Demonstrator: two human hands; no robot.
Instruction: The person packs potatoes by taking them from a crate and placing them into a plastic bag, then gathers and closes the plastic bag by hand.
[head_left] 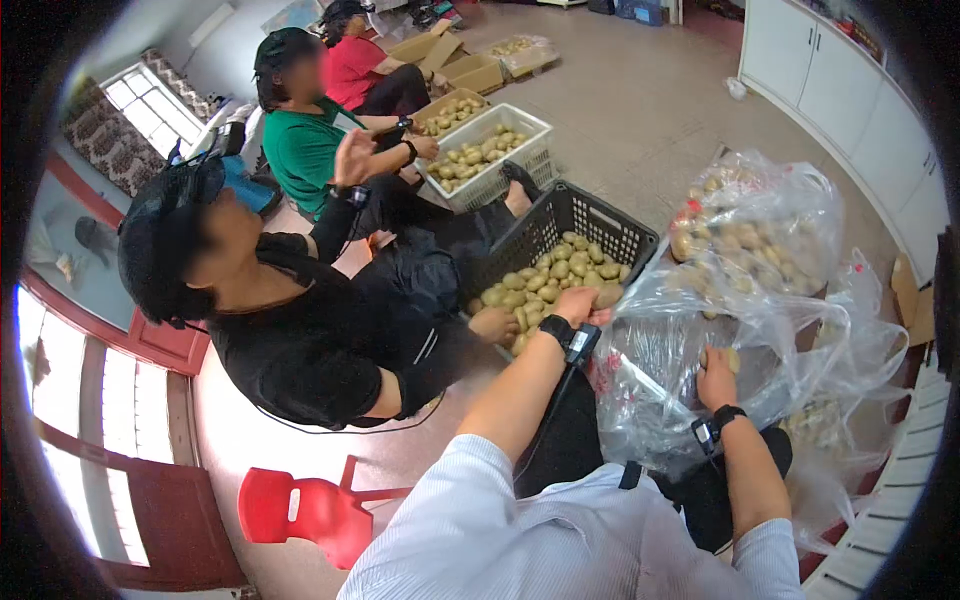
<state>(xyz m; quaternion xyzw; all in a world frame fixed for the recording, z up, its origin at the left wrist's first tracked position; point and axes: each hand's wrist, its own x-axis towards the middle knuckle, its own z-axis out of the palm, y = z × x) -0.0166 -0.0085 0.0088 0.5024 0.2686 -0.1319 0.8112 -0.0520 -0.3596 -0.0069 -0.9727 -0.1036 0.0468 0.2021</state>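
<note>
My left hand (577,306) is over the near right corner of a black plastic crate (640,240), closed around a brownish kiwifruit (607,295). Many green-brown kiwifruit (548,285) lie in that crate. Lower and to the right, my right hand (716,382) grips another kiwifruit (734,360), partly hidden by the fingers. It is above a crumpled clear plastic bag (650,370) spread in front of me. Both wrists wear a black strap with a small device.
A large clear bag of kiwifruit (745,235) stands ahead on the right. At left a person in black (290,330) reaches into the black crate. Beyond are a white crate (540,145), cardboard boxes (475,75) and two more people. A red chair (315,510) is at lower left.
</note>
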